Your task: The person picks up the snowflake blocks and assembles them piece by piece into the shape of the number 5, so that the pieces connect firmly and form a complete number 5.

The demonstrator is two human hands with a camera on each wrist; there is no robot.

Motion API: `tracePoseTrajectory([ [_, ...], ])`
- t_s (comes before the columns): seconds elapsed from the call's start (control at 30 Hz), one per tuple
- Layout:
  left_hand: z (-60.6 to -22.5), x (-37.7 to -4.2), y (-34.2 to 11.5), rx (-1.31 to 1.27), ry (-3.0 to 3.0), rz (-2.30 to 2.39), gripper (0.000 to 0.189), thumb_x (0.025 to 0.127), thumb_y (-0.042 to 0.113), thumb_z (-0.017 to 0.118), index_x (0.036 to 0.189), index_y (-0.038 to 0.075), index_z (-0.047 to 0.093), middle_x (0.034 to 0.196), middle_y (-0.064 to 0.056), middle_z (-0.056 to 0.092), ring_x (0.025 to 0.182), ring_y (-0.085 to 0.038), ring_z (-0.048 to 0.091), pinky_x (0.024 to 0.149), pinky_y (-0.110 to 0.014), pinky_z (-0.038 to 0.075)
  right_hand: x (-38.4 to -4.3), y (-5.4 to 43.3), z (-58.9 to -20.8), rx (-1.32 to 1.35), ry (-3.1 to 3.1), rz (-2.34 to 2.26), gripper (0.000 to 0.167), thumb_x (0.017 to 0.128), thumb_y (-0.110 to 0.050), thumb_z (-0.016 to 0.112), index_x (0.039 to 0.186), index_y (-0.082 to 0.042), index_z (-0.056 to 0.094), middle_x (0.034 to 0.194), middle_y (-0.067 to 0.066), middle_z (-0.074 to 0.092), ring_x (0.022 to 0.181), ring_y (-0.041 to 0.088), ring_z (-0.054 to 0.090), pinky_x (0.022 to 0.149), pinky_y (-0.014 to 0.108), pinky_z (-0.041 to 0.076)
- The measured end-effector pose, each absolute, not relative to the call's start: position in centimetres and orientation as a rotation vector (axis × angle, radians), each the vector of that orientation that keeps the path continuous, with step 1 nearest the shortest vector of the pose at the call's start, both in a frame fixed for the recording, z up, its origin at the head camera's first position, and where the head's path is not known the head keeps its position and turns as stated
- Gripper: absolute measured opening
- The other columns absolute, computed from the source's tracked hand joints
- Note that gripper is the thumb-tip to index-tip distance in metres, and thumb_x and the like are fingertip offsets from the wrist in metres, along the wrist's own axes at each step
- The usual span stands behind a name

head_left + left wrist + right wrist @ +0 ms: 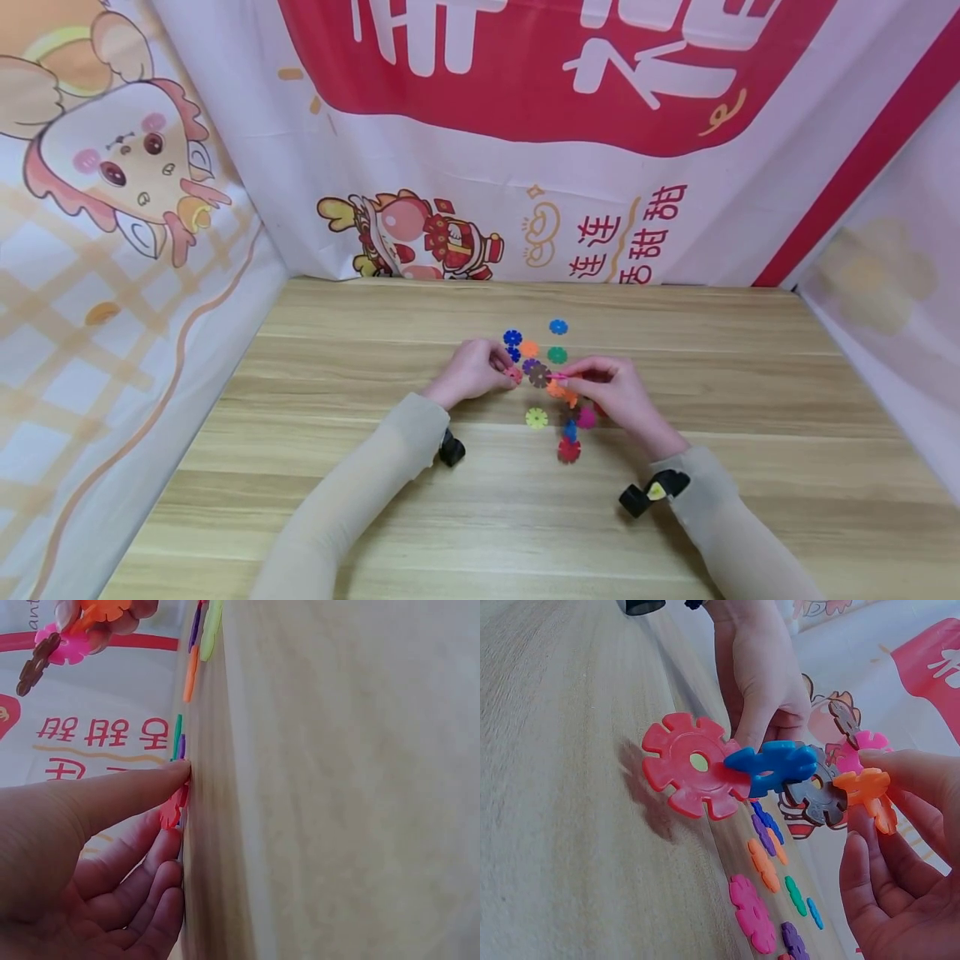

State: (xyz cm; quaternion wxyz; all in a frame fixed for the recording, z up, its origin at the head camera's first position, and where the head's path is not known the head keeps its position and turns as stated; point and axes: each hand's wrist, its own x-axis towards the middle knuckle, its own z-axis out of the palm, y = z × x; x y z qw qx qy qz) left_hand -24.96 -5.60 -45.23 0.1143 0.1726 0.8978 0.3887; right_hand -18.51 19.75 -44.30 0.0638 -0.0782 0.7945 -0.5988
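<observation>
My right hand [611,392] pinches an orange snowflake disc [866,784] that belongs to a linked chain of notched plastic discs. From it run a brown disc [819,799], a blue disc [776,759] and a large red disc [686,780] at the near end. A pink disc [871,740] and another brown disc [843,720] join on the far side. My left hand [474,368] is low at the tabletop, with a red disc [171,813] pinched between thumb and fingers. Part of that disc is hidden by the thumb.
Loose discs lie around the hands: dark blue [512,337], light blue [558,327], green [557,355], orange [529,348] and yellow-green [536,418]. Printed cloth [465,158] hangs behind the wooden table [375,333]. Each wrist carries a small black camera [452,450].
</observation>
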Motion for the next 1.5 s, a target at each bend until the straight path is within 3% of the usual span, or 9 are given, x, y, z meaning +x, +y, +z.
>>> tracePoseTrajectory([
  [0.73, -45.3, -24.7, -5.9, 0.512, 2.586, 1.208, 0.028, 0.083, 0.005, 0.085, 0.103, 0.012, 0.068, 0.09, 0.002, 0.07, 0.082, -0.013, 0.066, 0.081, -0.033, 0.054, -18.8, 20.1, -44.7, -0.21, 2.396, -1.781, 0.036, 0.092, -0.033, 0.079, 0.115, -0.005, 0.075, 0.115, 0.003, 0.072, 0.109, 0.027, 0.062, 0.091, 0.039, 0.051],
  [1.03, -44.7, -23.8, -6.1, 0.552, 2.561, 1.294, 0.018, 0.085, 0.007, 0.083, 0.094, 0.016, 0.071, 0.087, 0.006, 0.069, 0.08, -0.013, 0.065, 0.074, -0.031, 0.054, -19.0, 20.1, -44.8, -0.203, 2.394, -1.783, 0.034, 0.092, -0.033, 0.079, 0.114, -0.007, 0.076, 0.115, 0.003, 0.073, 0.109, 0.027, 0.062, 0.092, 0.041, 0.05],
  [1.3, -43.2, -22.4, -6.1, 0.581, 2.553, 1.418, 0.017, 0.085, 0.005, 0.082, 0.089, 0.017, 0.071, 0.089, 0.007, 0.07, 0.084, -0.013, 0.066, 0.081, -0.032, 0.054, -19.2, 20.3, -44.9, -0.169, 2.419, -1.755, 0.027, 0.091, -0.034, 0.08, 0.109, -0.014, 0.078, 0.112, 0.001, 0.074, 0.107, 0.026, 0.063, 0.092, 0.043, 0.05],
  [1.5, -42.5, -21.6, -6.2, 0.599, 2.538, 1.466, 0.017, 0.086, 0.005, 0.081, 0.089, 0.019, 0.072, 0.089, 0.007, 0.07, 0.084, -0.012, 0.067, 0.077, -0.03, 0.056, -19.2, 20.3, -44.6, -0.163, 2.415, -1.736, 0.028, 0.092, -0.035, 0.079, 0.111, -0.015, 0.078, 0.114, 0.002, 0.073, 0.109, 0.026, 0.062, 0.093, 0.043, 0.049],
])
